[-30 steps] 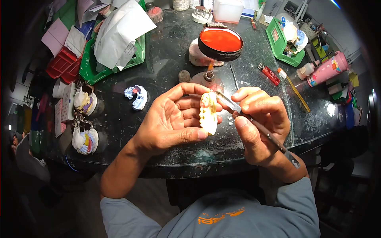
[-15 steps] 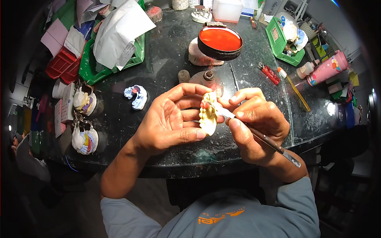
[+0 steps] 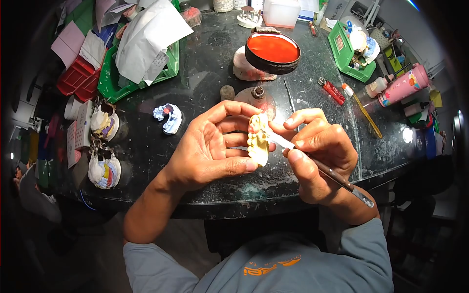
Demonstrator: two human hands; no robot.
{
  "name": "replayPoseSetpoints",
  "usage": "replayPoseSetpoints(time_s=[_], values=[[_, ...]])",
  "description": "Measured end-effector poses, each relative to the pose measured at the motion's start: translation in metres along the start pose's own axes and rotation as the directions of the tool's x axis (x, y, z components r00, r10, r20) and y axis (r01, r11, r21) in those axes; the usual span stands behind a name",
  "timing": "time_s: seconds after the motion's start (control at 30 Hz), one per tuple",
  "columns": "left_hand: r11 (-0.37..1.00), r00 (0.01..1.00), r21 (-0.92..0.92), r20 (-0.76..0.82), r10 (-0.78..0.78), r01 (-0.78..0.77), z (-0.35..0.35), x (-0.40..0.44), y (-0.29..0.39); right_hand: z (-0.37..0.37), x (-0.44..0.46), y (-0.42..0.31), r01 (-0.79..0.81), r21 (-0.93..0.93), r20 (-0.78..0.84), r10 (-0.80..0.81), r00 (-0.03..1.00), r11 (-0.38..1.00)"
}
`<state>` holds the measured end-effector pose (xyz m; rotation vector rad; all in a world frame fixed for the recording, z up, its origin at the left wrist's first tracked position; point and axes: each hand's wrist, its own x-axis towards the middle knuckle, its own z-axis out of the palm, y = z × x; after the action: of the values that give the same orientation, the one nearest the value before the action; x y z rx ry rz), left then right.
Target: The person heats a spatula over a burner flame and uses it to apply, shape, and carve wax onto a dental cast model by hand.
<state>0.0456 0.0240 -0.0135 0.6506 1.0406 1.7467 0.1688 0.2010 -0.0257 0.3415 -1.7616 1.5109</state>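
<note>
Take the pale yellow dental cast [image 3: 259,146] as the landmark and read from left to right. Well left of the cast, locate two mounted tooth models, the farther one [image 3: 104,123] and the nearer one [image 3: 104,171]; between these and the cast, note a blue-and-white arch model [image 3: 169,121] lying on the dark bench [image 3: 220,195]. Immediately left of the cast, find the left hand [image 3: 202,146], clamped on the cast with thumb at the near end and fingers curled behind. Locate the cast itself raised above the bench, tooth row toward the left palm. Beyond the cast, identify a small burner [image 3: 258,93], partly hidden by fingers, and past it a round pan [image 3: 272,48] of red material. Immediately right of the cast, find the right hand [image 3: 325,146], closed pen-fashion on a wooden-handled spatula [image 3: 334,176], blade directed at the cast's far half. Under the glare, cannot confirm firm tip contact. Farther right, note a red lighter [image 3: 332,93] and a yellow-handled brush [image 3: 364,115]. Judge the step in hand as fine blade work beside the tooth row. For the next move, keep the cast steady, control the tip lightly and avoid scraping neighbouring teeth.
</note>
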Motion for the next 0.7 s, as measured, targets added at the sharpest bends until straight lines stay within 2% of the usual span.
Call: replayPoseSetpoints(time_s=[0.07,0.2,0.27,0.37,0.7], values=[[1.000,1.000,0.022,-0.014,0.012,-0.012,0.0004,-0.0003,0.0003,-0.0001,0.0001,-0.0005,-0.002,-0.001,-0.003,0.002,1.000,1.000],[0.992,0.997,0.127,-0.075,0.036,-0.026,-0.0026,0.0002,-0.0027,-0.0090,0.0026,0.0039,-0.001,-0.122,0.040,0.005,0.999,0.993],[0.990,0.994,0.140,-0.103,0.046,-0.031,0.0004,0.0001,-0.0019,-0.0043,0.0024,0.0032,-0.103,-0.091,-0.044,0.099,0.994,0.991],[0.983,0.992,0.175,-0.103,0.069,-0.050,-0.0013,-0.0002,-0.0035,-0.0049,0.0046,0.0026,-0.152,-0.085,-0.035,0.149,0.988,0.985],[0.982,0.988,0.177,-0.124,0.094,-0.071,0.0003,0.0007,-0.0044,-0.0011,0.0079,0.0047,-0.154,-0.084,-0.026,0.152,0.988,0.985]])
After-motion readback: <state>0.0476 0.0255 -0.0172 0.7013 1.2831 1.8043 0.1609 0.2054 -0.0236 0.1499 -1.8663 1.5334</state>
